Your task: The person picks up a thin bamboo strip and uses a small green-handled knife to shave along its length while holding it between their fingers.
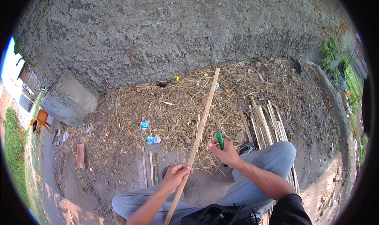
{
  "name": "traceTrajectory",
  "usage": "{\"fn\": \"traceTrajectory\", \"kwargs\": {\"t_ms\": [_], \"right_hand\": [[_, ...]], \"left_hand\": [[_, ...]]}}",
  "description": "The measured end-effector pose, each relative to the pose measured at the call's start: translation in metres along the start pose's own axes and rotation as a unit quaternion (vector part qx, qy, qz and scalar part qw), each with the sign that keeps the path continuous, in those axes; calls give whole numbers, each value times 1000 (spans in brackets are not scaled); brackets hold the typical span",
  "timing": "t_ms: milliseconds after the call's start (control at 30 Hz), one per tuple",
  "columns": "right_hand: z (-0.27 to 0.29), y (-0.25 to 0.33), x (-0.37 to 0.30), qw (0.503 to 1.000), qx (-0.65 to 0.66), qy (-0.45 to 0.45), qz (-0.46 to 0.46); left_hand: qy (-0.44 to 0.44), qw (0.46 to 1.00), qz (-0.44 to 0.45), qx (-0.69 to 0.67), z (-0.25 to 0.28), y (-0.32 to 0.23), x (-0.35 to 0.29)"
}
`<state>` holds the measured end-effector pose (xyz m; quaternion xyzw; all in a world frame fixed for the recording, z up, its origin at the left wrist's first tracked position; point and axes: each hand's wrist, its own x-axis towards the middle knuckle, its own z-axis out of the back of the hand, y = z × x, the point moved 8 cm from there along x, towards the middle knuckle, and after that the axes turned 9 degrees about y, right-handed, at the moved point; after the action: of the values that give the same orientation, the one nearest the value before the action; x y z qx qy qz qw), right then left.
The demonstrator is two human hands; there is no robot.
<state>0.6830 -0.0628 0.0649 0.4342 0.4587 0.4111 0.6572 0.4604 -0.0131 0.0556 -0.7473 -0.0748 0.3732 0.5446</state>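
Note:
A long, flat strip of pale wood, perhaps bamboo (204, 113), slants up and to the right from my lap toward the wall. My left hand (176, 177) grips it low down, thumb on top. In my right hand (227, 153) is a green utility knife (220, 141), its body passing through the closed fingers. The knife is to the right of the strip and apart from it; its blade is too small to make out. Curly shavings (205, 156) lie on the ground beneath both hands.
A bundle of similar strips (265, 124) lies beside my right knee, and a few thin strips (145, 168) near my left knee. A rough grey wall (189, 31) rises ahead. A brick (81, 156), a concrete block (73, 98) and an orange chair (42, 119) are at the left.

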Motion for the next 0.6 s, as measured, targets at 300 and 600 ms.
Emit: {"fn": "traceTrajectory", "kwargs": {"t_ms": [300, 600], "right_hand": [[-35, -11, 2, 980, 197, 27, -18], [-40, 6, 1, 998, 40, 40, 27]], "left_hand": [[70, 994, 39, 68, -18, 17, -3], [57, 996, -40, -51, -39, -12, 9]]}}
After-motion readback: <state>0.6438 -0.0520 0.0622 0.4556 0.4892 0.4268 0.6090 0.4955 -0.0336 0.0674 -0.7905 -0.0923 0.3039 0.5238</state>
